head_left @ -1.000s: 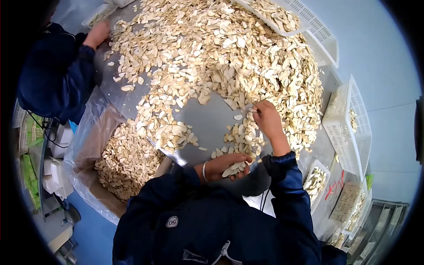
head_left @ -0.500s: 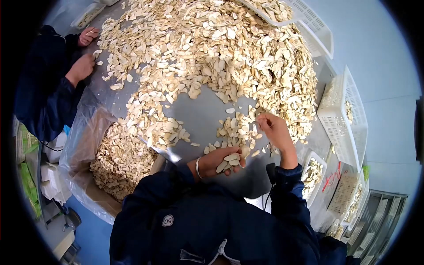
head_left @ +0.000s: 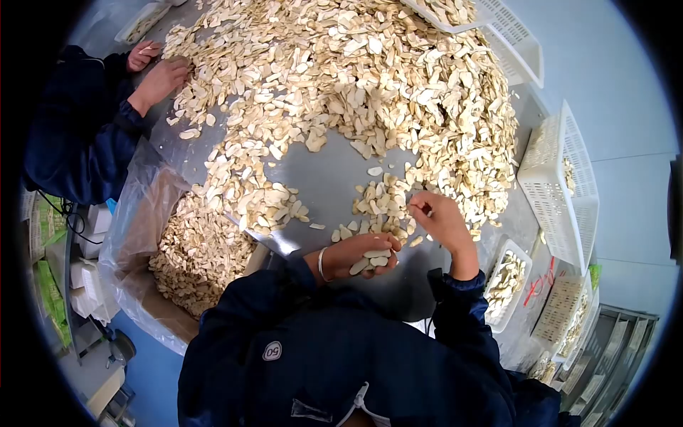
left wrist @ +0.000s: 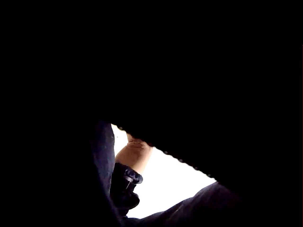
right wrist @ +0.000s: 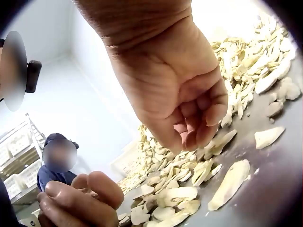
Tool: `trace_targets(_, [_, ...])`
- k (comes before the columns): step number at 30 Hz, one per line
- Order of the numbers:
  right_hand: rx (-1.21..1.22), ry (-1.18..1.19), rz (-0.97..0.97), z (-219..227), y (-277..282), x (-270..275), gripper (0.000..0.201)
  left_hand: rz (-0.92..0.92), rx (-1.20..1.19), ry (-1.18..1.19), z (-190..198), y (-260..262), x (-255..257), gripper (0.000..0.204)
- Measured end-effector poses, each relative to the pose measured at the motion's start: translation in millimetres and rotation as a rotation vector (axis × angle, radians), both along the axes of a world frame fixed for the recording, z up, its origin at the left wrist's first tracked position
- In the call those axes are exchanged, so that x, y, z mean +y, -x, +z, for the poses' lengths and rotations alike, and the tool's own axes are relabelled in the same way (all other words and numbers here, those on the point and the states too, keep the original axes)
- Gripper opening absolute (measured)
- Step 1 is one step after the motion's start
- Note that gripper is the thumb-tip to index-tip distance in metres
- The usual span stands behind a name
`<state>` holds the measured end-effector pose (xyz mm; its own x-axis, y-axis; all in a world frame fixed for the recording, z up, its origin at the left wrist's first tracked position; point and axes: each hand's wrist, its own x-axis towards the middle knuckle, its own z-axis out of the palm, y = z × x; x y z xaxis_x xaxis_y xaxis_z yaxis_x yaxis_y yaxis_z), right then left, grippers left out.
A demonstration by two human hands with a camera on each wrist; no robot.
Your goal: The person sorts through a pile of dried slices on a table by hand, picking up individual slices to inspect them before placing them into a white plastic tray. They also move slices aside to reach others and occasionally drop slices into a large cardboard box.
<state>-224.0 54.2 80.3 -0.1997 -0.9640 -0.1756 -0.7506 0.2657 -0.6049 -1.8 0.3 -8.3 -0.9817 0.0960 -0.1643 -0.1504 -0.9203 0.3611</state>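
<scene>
In the head view, my left hand (head_left: 341, 255) is cupped palm up near my body and holds several pale, flat dried slices (head_left: 375, 260). Just right of it, my right hand (head_left: 440, 219) hovers with curled fingers by a small heap of the same slices (head_left: 384, 203). The right wrist view shows this hand's thumb and bent fingers (right wrist: 215, 113) close over the loose slices (right wrist: 177, 196), with no slice visible in its grasp. My left hand's knuckles show at that view's lower left. Mostly black, the left wrist view catches only a forearm (left wrist: 135, 156) and dark sleeves.
A large pile of slices (head_left: 299, 64) covers the metal table (head_left: 320, 178). At left stands a plastic-lined box (head_left: 146, 249) of slices. White baskets (head_left: 558, 192) and a small tray (head_left: 506, 288) line the right. Another person's hands (head_left: 160, 84) work at upper left.
My right hand has moved down and nearer to my left hand, which still holds its slices. The other person's second hand has come into view, and one hand has reached back to the pile.
</scene>
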Motion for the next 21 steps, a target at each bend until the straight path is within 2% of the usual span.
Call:
trace_targets(4, [0.048,0.026,-0.006,4.2,-25.0,-14.5,0.029,-0.093,0.022,0.073,6.6,-2.0,-1.6,0.026])
trace_targets(7, [0.148,0.261,0.192,-7.1,-28.6,-20.1,0.034,-0.126,0.026,0.107,8.5,-1.9,-2.2,0.025])
trace_targets(12, [0.118,0.282,0.17,-14.8,-25.1,-22.6,0.009,-0.146,0.013,0.098,7.4,-1.6,-2.1,0.026])
trace_targets(15, [0.149,0.297,0.052,-11.7,-22.0,-19.5,0.008,-0.148,0.0,0.125,10.3,-2.2,-3.6,0.026])
trace_targets(19, [0.115,0.159,-0.014,-12.1,-20.0,-14.5,0.012,-0.15,-0.008,0.143,12.7,-3.2,-3.6,0.027])
trace_targets(21, [0.118,0.179,0.005,-13.9,-22.5,-13.5,0.013,-0.151,-0.005,0.148,12.6,-3.1,-4.1,0.027])
